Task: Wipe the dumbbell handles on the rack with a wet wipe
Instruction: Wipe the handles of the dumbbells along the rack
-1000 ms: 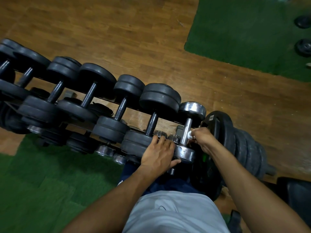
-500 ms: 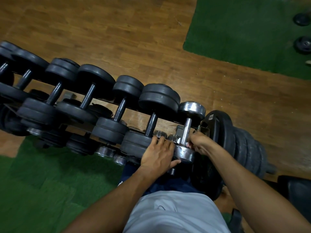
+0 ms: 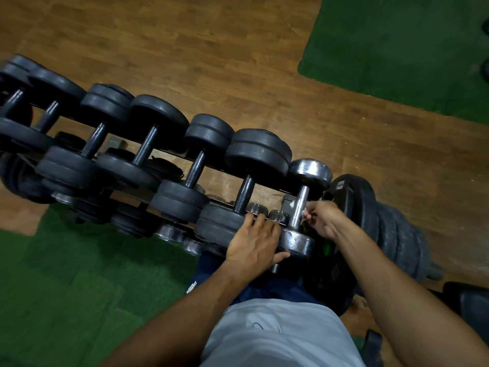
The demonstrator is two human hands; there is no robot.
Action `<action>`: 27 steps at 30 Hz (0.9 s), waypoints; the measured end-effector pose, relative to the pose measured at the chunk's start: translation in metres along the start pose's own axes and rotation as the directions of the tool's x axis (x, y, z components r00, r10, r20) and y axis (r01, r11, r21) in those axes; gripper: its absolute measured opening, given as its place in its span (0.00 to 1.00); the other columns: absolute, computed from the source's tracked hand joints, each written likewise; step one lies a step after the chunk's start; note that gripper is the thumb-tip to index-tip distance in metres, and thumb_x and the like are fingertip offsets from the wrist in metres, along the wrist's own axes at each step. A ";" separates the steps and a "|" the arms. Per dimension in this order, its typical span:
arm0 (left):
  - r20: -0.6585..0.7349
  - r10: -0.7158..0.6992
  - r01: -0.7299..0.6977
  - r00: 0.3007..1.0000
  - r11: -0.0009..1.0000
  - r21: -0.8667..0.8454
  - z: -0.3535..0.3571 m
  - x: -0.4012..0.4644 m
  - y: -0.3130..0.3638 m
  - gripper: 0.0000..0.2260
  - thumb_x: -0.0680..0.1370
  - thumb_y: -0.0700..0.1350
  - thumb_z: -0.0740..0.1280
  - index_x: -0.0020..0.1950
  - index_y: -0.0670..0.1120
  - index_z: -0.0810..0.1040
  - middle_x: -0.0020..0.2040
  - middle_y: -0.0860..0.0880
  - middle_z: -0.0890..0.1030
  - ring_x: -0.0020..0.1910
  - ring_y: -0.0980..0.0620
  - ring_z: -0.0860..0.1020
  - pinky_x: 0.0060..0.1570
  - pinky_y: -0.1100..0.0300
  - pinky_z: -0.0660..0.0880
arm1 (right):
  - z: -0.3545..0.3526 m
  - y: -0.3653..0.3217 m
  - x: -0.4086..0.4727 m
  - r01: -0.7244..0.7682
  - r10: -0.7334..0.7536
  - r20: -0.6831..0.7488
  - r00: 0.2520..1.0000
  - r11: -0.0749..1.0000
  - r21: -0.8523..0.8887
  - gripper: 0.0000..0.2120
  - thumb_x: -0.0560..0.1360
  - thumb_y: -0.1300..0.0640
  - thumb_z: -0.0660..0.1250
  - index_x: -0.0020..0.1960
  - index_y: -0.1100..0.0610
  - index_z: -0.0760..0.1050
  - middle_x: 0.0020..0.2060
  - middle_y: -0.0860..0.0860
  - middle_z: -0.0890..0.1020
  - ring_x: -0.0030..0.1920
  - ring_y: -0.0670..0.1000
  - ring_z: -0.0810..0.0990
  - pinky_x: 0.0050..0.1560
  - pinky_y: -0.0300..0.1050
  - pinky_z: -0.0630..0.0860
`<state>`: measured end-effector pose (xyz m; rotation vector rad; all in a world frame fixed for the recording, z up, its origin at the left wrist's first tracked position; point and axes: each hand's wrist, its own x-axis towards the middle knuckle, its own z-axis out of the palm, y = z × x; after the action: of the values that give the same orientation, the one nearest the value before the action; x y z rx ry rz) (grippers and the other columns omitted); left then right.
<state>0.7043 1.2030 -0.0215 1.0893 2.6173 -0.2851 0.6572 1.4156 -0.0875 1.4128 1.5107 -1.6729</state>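
A row of black dumbbells [image 3: 243, 178] lies across the rack [image 3: 169, 153], with a chrome dumbbell [image 3: 300, 202] at its right end. My right hand [image 3: 324, 218] pinches a small white wet wipe [image 3: 307, 216] against the lower part of the chrome handle. My left hand [image 3: 254, 241] rests with straight fingers on the near heads of the chrome dumbbell and its black neighbour; its thumb touches the chrome head's front.
Black weight plates [image 3: 370, 207] stand stacked right of the rack. Small chrome dumbbells [image 3: 172, 233] sit on a lower tier. Green turf mats [image 3: 66, 287] lie near left and far right on the wooden floor [image 3: 211, 49].
My right hand with the wipe slid down the chrome handle and then back up a little. My left hand has stayed in place.
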 end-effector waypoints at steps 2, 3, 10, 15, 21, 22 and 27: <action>0.005 0.003 -0.003 1.000 1.000 -0.002 0.000 0.000 0.000 0.33 0.81 0.69 0.54 0.67 0.42 0.74 0.60 0.42 0.80 0.62 0.41 0.73 0.64 0.42 0.66 | 0.003 -0.013 0.001 0.035 -0.031 -0.044 0.999 0.994 0.103 0.10 0.75 0.71 0.57 0.47 0.65 0.77 0.30 0.55 0.75 0.26 0.46 0.69 0.25 0.35 0.66; 0.005 0.005 -0.005 1.000 1.000 -0.003 0.000 -0.001 0.000 0.33 0.81 0.69 0.53 0.68 0.42 0.73 0.61 0.42 0.79 0.62 0.41 0.73 0.65 0.42 0.65 | 0.004 -0.019 0.001 0.047 -0.038 -0.060 0.997 0.987 0.153 0.09 0.75 0.71 0.56 0.46 0.65 0.75 0.31 0.55 0.75 0.27 0.47 0.70 0.25 0.35 0.67; 0.011 0.002 -0.002 1.000 1.000 0.000 -0.001 0.000 0.001 0.32 0.81 0.69 0.53 0.68 0.43 0.73 0.61 0.42 0.79 0.63 0.41 0.72 0.65 0.42 0.65 | -0.001 -0.019 0.002 0.034 -0.029 -0.041 0.999 0.993 0.110 0.08 0.75 0.69 0.57 0.46 0.63 0.73 0.29 0.56 0.77 0.27 0.48 0.71 0.27 0.37 0.68; 0.017 0.002 -0.002 1.000 1.000 -0.012 0.000 0.000 0.001 0.32 0.81 0.69 0.53 0.67 0.43 0.74 0.60 0.42 0.79 0.62 0.41 0.73 0.64 0.42 0.65 | -0.005 0.002 -0.007 -0.004 0.023 0.073 0.997 0.968 -0.250 0.09 0.74 0.68 0.56 0.43 0.62 0.75 0.25 0.55 0.74 0.23 0.48 0.69 0.23 0.36 0.65; 0.022 0.004 -0.004 1.000 1.000 -0.004 0.000 0.000 0.000 0.33 0.81 0.69 0.53 0.68 0.42 0.73 0.61 0.42 0.79 0.63 0.40 0.72 0.65 0.42 0.64 | -0.011 -0.003 -0.029 0.173 -0.100 0.150 0.984 0.764 -0.622 0.11 0.76 0.65 0.63 0.35 0.60 0.76 0.24 0.55 0.78 0.24 0.50 0.74 0.28 0.38 0.70; 0.021 0.004 -0.004 1.000 1.000 -0.004 -0.001 0.000 0.000 0.32 0.81 0.69 0.53 0.68 0.42 0.73 0.62 0.42 0.79 0.64 0.40 0.72 0.65 0.42 0.64 | -0.014 -0.008 -0.033 0.222 -0.164 0.150 0.975 0.713 -0.665 0.13 0.76 0.64 0.64 0.33 0.60 0.77 0.24 0.54 0.79 0.25 0.50 0.75 0.29 0.40 0.72; 0.010 0.006 -0.006 1.000 1.000 -0.007 0.000 0.000 0.000 0.33 0.82 0.69 0.53 0.69 0.42 0.72 0.63 0.41 0.78 0.65 0.40 0.71 0.67 0.42 0.64 | -0.019 -0.040 -0.049 0.498 -0.662 0.223 0.716 0.260 -0.827 0.12 0.80 0.59 0.64 0.59 0.56 0.82 0.49 0.54 0.86 0.49 0.56 0.84 0.45 0.43 0.76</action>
<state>0.7040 1.2028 -0.0214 1.0906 2.6041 -0.2788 0.6473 1.4303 -0.0240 0.3999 2.6777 -0.7360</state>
